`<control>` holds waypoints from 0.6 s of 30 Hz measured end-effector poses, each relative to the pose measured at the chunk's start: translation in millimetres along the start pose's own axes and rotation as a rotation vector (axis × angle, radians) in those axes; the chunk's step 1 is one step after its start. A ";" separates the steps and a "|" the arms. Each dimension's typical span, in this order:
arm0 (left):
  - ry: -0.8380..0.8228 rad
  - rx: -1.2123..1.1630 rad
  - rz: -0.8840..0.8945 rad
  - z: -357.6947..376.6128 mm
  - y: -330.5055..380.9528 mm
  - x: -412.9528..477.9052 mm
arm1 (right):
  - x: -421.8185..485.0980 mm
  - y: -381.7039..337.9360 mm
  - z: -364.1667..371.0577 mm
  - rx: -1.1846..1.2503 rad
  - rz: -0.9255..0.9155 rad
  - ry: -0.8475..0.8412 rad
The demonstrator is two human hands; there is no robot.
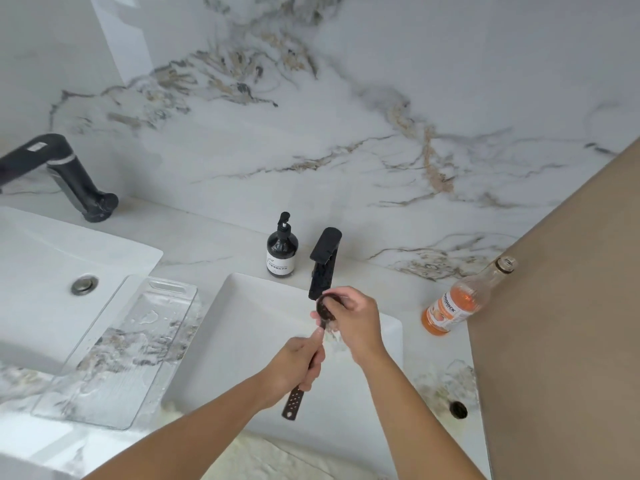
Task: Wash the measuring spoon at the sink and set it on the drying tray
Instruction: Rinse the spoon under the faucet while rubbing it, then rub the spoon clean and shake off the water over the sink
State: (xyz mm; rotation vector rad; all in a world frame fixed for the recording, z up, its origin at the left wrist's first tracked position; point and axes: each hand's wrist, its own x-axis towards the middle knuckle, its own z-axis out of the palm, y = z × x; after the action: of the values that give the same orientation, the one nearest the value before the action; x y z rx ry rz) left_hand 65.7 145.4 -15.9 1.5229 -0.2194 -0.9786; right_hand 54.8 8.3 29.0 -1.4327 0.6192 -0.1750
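A dark measuring spoon (pixel 293 399) with a perforated handle is held over the white sink (pixel 242 327), just below the black faucet (pixel 323 263). My left hand (pixel 298 367) grips the handle at its middle. My right hand (pixel 353 318) is cupped over the spoon's bowl, fingers rubbing it, with water splashing beneath. The clear drying tray (pixel 114 355) lies to the left of the sink, wet and bare.
A dark soap pump bottle (pixel 282 251) stands behind the sink. An orange drink bottle (pixel 457 303) lies on the counter at the right, beside a brown wall panel (pixel 571 323). A second basin (pixel 41 271) with its own black faucet (pixel 62 174) is at the left.
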 end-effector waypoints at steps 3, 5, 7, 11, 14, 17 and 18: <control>0.069 -0.027 0.063 10.4 10.5 -3.7 | -2.5 -23.8 -1.2 -0.219 -0.140 -0.047; 0.064 -0.101 0.084 12.4 18.4 -5.0 | -5.4 -34.8 -8.1 0.022 -0.026 -0.172; 0.030 -0.111 0.084 12.8 23.0 -6.3 | -10.1 -38.3 -11.0 0.249 0.082 -0.190; -0.037 -0.099 0.114 17.2 25.8 -7.8 | -19.0 -40.4 -7.5 0.230 0.046 -0.019; -0.012 0.012 0.168 10.3 30.0 -8.2 | -26.5 -55.8 -4.3 0.340 -0.070 -0.136; -0.053 0.052 0.150 1.4 29.6 -10.4 | -32.9 -80.8 -4.3 0.302 -0.201 -0.285; -0.086 0.013 0.151 -0.1 30.9 -11.4 | -35.7 -89.5 -3.0 0.267 -0.242 -0.325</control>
State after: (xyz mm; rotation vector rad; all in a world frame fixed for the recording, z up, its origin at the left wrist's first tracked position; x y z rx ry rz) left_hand 70.8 145.6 16.7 1.4552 -0.3964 -0.9241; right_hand 45.8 8.6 125.0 -1.2383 0.1483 -0.2017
